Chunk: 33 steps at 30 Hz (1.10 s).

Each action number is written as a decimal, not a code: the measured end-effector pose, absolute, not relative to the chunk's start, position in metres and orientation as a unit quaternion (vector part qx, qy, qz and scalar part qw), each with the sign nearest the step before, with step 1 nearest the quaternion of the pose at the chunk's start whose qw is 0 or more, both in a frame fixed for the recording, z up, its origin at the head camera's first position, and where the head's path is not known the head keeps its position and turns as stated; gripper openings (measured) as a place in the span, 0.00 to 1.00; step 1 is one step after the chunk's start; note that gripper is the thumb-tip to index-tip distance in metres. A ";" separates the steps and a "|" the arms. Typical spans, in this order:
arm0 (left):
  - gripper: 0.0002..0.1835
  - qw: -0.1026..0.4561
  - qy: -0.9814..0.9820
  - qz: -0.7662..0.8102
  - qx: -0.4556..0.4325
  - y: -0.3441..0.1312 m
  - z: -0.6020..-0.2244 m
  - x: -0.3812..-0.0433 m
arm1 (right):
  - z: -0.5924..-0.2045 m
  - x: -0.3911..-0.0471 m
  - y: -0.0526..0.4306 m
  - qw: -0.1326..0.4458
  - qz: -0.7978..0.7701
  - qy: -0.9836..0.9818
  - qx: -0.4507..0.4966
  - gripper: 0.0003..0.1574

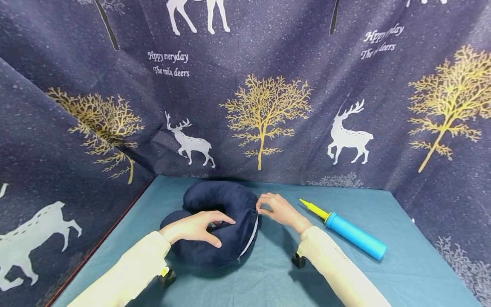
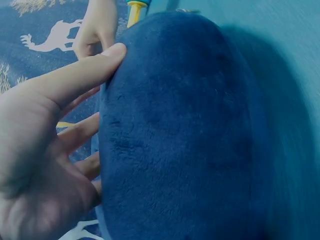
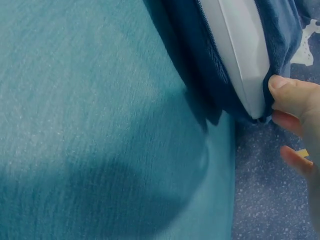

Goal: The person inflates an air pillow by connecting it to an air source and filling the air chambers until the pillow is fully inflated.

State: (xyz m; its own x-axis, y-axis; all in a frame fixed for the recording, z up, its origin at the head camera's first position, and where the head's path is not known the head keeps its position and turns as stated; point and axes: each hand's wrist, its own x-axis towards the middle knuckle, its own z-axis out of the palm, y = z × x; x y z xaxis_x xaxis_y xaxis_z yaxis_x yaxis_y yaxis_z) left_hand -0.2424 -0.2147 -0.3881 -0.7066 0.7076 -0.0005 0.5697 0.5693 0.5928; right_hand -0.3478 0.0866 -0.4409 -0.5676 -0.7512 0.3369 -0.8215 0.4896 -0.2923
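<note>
A navy plush neck pillow [image 1: 234, 194] lies on the table, its curve toward the right. Along its outer right side an unzipped slit shows a white inner [image 3: 239, 50]. My left hand [image 1: 197, 226] holds the near arm of the pillow, thumb [image 2: 114, 51] on its surface and the other fingers partly hidden behind its edge. At the far end of the slit, my right hand [image 1: 278, 208] pinches the navy cover fabric between thumb [image 3: 281, 84] and forefinger. The zipper teeth [image 3: 212, 37] run along one edge of the slit.
A blue hand pump [image 1: 356, 234] with a yellow nozzle [image 1: 314, 208] lies right of my right hand. Teal cloth [image 1: 264, 277] covers the table. A dark curtain [image 1: 238, 128] printed with deer and trees hangs behind and at both sides.
</note>
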 end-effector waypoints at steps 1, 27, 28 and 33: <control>0.33 0.114 0.874 0.289 0.373 -0.215 -0.388 -0.242 | -0.441 -0.348 0.086 0.083 0.214 -0.860 0.456 0.04; 0.38 0.059 0.909 0.191 0.365 -0.203 -0.392 -0.232 | -0.441 -0.353 0.093 0.112 0.224 -0.864 0.437 0.04; 0.38 0.060 0.910 0.194 0.363 -0.203 -0.393 -0.232 | -0.440 -0.352 0.093 0.109 0.224 -0.866 0.434 0.04; 0.39 0.061 0.904 0.213 0.365 -0.207 -0.394 -0.233 | -0.434 -0.340 0.091 0.109 0.231 -0.882 0.396 0.09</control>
